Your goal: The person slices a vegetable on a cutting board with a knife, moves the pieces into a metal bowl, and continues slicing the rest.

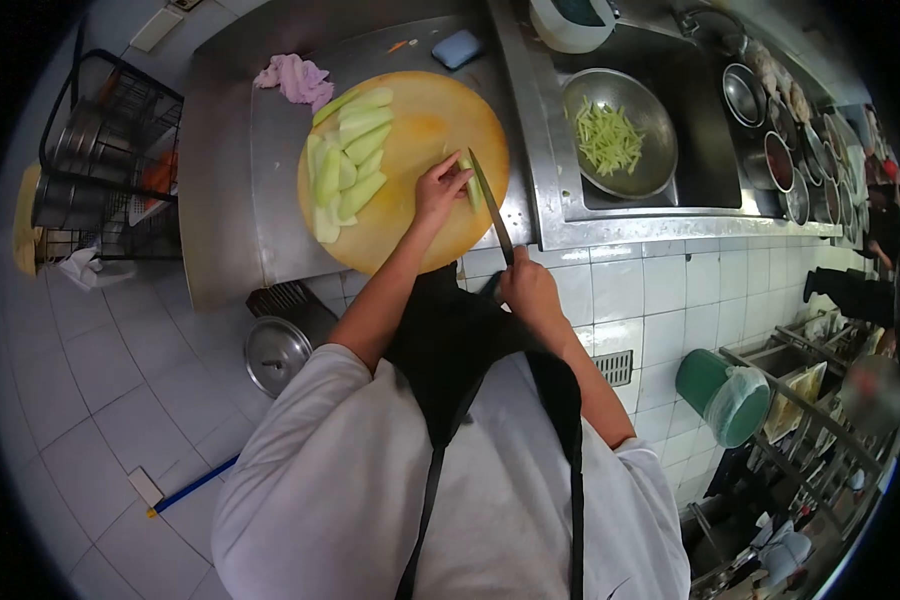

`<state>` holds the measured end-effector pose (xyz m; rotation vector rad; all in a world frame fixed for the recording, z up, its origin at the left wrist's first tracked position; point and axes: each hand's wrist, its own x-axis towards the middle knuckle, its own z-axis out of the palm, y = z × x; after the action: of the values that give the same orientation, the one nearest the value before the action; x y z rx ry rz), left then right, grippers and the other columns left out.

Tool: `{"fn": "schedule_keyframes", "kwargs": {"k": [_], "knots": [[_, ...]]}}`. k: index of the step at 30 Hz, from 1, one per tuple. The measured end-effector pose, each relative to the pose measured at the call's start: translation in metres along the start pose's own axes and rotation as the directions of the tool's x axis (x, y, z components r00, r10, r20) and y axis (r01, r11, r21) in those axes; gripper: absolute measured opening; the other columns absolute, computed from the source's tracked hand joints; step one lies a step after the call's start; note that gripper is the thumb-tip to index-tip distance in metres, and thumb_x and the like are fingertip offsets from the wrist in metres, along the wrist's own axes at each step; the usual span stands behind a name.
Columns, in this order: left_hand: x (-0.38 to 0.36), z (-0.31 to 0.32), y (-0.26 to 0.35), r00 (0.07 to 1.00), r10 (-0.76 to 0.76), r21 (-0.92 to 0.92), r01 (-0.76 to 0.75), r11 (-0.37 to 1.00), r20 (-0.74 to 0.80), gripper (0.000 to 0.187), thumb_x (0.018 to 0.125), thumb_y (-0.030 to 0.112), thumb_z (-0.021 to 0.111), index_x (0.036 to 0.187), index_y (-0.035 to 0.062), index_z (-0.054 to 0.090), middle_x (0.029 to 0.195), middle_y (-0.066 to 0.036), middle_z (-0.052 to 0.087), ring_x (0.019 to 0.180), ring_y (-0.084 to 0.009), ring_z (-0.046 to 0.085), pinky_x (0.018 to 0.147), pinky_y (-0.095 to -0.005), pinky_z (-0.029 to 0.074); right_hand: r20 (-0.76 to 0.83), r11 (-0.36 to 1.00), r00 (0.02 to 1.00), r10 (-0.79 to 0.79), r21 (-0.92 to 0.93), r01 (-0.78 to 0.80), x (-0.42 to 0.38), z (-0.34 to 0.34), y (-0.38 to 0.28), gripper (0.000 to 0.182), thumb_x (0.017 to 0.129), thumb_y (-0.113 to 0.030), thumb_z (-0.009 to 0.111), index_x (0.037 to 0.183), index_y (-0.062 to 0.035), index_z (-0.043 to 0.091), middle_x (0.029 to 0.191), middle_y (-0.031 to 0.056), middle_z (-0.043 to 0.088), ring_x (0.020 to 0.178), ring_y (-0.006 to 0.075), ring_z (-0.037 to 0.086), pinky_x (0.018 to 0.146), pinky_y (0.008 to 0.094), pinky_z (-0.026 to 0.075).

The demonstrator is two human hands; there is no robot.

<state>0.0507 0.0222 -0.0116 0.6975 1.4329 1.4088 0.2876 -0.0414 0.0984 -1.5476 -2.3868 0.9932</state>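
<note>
The green vegetable piece [473,192] is pinched by the fingers of the left grip [442,192], over the right part of the round cutting board [425,140]. The knife [496,215] is grasped by its handle in the right grip [532,292], which is held beyond the desk's near edge; the blade is angled forward and left, its length just beside the piece. To the left, a stretch of bare board separates the left grip from the pale green slices [350,165], which are laid out close to the board's left rim. The board's near rim is brought up to the near edge of the steel desk [230,200]. Room is left on the desk to the left of the board. Past the far rim, a pink cloth [295,78] and a blue sponge [457,49] are placed. On the right, beyond a raised metal edge, a metal bowl [658,165] of green strips [607,138] is set in the sink [710,150].
</note>
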Motion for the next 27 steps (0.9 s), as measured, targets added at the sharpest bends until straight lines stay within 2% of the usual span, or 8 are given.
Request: {"fn": "schedule_keyframes", "kwargs": {"k": [5,11,14,27], "knots": [[-0.003,0.006,0.002,0.999,0.006,0.039,-0.005,0.999,-0.049,0.051,0.094,0.012,0.077,0.142,0.0056,0.061,0.099,0.0,0.063,0.089,-0.0081,0.066,0.07,-0.0235,0.06,-0.015,0.999,1.0,-0.017,-0.027,0.017,-0.001,-0.008,-0.009,0.019,0.089,-0.007,0.057,0.102,0.0058,0.054,0.074,0.0288,0.068,0.07,0.0467,0.069,0.067,0.0566,0.056],[-0.004,0.01,-0.008,0.987,0.117,0.112,-0.105,0.988,-0.106,0.047,0.092,0.013,0.079,0.137,0.0078,0.066,0.099,0.001,0.06,0.082,-0.0052,0.061,0.067,-0.0225,0.057,0.003,0.998,1.0,-0.006,-0.057,0.006,-0.006,-0.006,-0.01,0.023,0.087,-0.007,0.058,0.106,0.0062,0.053,0.074,0.0277,0.068,0.069,0.0463,0.069,0.065,0.0558,0.056],[-0.008,0.013,-0.002,0.987,0.102,0.11,-0.089,0.99,-0.124,0.046,0.093,0.013,0.078,0.137,0.0073,0.066,0.099,0.001,0.06,0.081,-0.0053,0.061,0.067,-0.0229,0.058,0.017,0.998,1.0,0.005,-0.069,-0.004,-0.006,-0.002,-0.01,0.024,0.087,-0.008,0.059,0.106,0.0061,0.052,0.075,0.0274,0.069,0.07,0.0456,0.07,0.064,0.0548,0.057],[-0.009,0.012,0.004,0.986,0.134,0.099,-0.124,0.987,-0.096,0.045,0.092,0.007,0.078,0.135,0.0016,0.065,0.097,0.0,0.064,0.08,-0.0061,0.062,0.067,-0.0227,0.059,0.076,0.984,0.994,0.083,-0.161,-0.07,0.022,0.007,-0.028,0.016,0.09,-0.007,0.06,0.101,0.0007,0.05,0.08,0.0247,0.072,0.075,0.0407,0.074,0.066,0.0482,0.06]]}}
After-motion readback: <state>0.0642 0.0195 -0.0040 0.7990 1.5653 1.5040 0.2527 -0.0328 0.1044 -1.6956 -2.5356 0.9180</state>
